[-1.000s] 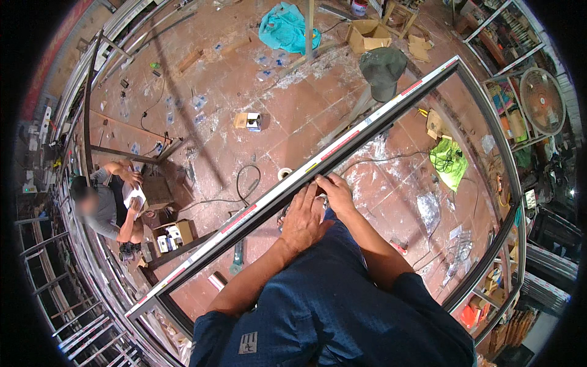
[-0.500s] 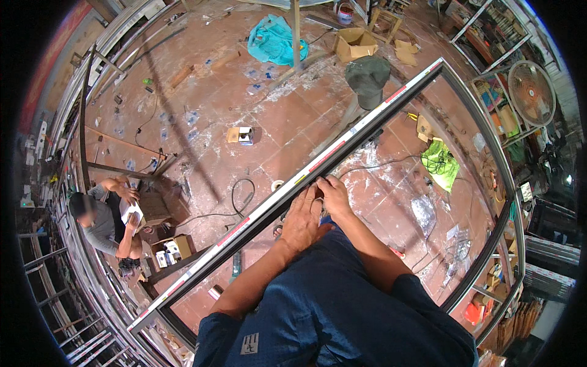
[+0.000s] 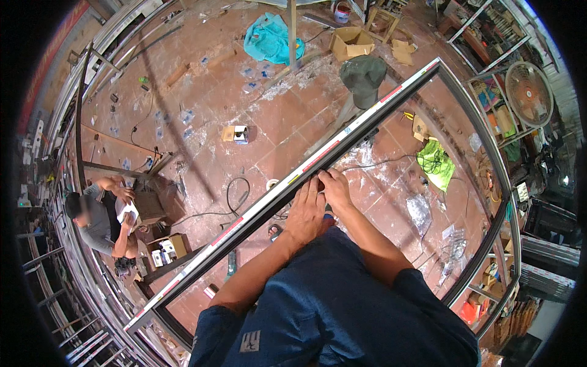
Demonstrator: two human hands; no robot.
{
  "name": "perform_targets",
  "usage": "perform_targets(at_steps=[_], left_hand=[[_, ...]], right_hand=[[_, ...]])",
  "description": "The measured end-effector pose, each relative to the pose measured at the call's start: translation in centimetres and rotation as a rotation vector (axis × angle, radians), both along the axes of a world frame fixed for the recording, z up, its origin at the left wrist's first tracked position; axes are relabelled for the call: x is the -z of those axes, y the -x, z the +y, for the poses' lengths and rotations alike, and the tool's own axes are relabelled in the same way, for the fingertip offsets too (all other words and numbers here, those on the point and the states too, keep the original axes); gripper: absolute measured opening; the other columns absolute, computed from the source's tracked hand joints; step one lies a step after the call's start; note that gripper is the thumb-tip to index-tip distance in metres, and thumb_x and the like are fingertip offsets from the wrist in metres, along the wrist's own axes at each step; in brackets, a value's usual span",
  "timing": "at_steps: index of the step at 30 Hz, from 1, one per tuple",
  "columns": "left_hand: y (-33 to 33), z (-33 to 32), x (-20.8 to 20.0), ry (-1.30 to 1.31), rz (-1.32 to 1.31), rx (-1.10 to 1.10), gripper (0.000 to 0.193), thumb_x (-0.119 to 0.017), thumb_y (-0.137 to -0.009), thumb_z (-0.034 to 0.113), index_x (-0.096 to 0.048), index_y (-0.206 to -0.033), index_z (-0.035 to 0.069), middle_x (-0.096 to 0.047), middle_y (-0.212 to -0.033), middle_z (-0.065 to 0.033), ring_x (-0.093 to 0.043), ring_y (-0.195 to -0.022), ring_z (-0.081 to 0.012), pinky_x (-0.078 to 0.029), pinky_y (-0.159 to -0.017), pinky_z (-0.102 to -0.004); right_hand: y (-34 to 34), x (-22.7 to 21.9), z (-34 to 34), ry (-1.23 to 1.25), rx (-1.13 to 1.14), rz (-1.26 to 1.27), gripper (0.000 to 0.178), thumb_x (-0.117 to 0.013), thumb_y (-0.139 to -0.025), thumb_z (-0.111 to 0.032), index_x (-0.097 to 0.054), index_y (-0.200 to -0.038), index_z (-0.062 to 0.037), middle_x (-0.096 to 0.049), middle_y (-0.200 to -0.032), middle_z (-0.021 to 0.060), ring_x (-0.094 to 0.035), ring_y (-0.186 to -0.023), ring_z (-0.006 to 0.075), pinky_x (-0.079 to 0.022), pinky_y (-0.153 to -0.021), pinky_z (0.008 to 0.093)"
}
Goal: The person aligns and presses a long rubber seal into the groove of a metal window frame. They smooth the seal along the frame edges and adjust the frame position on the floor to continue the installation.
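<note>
Frame (image 3: 260,209) slants before the body, visible corners joined. Left hand (image 3: 306,215) lies flattened at its dark edge; right hand (image 3: 336,191) curls there, pinch indeterminable. Edge work appears unfinished; remainder unclear.

I see a green bag (image 3: 440,174) to the right of the right hand (image 3: 335,190), and a round fan (image 3: 529,95) farther on that side. Well beyond this hand lies a teal cloth (image 3: 266,40); far to the left sits a person in grey (image 3: 98,226).
</note>
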State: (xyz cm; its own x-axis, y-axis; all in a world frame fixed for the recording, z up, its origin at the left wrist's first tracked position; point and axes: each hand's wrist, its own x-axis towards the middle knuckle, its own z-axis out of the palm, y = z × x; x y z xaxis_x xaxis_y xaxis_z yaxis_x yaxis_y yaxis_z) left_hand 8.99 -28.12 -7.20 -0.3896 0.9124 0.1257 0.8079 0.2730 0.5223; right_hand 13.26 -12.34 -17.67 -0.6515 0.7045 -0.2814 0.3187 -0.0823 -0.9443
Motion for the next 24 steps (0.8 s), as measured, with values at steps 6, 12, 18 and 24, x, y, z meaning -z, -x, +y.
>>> perform_targets(at_steps=[6,12,18,24], left_hand=[[-0.2,0.4,0.4,-0.002,0.002,-0.021,0.082,-0.096,-0.078,0.039,-0.06,-0.134,-0.009,-0.039,-0.166,-0.0381,-0.04,-0.155,-0.0529,-0.037,-0.127,-0.059],[0.1,2.7,0.4,0.023,0.011,0.005,0.088,-0.095,-0.076,0.04,-0.059,-0.137,-0.013,-0.041,-0.164,-0.0396,-0.041,-0.154,-0.0526,-0.038,-0.127,-0.059],[0.1,2.0,0.0,-0.024,-0.014,-0.032,0.089,-0.094,-0.08,0.035,-0.055,-0.15,-0.004,-0.042,-0.165,-0.0368,-0.045,-0.151,-0.0522,-0.041,-0.122,-0.0588],[-0.2,-4.2,-1.1,0.008,-0.503,-0.226,0.052,-0.088,-0.093,0.032,-0.072,-0.133,0.002,-0.074,-0.134,-0.0242,-0.072,-0.123,-0.0441,-0.057,-0.104,-0.0506]], right_hand=[[0.4,-4.8,0.3,0.406,0.058,0.057,0.027,-0.068,-0.106,-0.024,-0.074,-0.099,0.0018,-0.073,-0.088,0.0091,-0.069,-0.08,0.0186,-0.055,-0.07,0.0365],[0.2,-3.7,2.3,0.226,0.039,0.016,0.026,-0.067,-0.106,-0.021,-0.073,-0.098,0.0025,-0.074,-0.089,0.008,-0.066,-0.083,0.0185,-0.055,-0.077,0.0345],[0.4,-5.6,3.1,0.41,0.087,0.06,0.025,-0.066,-0.111,-0.024,-0.075,-0.111,-0.0007,-0.074,-0.093,0.0056,-0.068,-0.077,0.0164,-0.057,-0.072,0.0329],[0.6,-3.9,5.5,0.235,0.033,0.013,0.031,-0.063,-0.113,-0.025,-0.076,-0.114,0.0029,-0.074,-0.09,0.0074,-0.07,-0.074,0.0163,-0.06,-0.068,0.0326]])
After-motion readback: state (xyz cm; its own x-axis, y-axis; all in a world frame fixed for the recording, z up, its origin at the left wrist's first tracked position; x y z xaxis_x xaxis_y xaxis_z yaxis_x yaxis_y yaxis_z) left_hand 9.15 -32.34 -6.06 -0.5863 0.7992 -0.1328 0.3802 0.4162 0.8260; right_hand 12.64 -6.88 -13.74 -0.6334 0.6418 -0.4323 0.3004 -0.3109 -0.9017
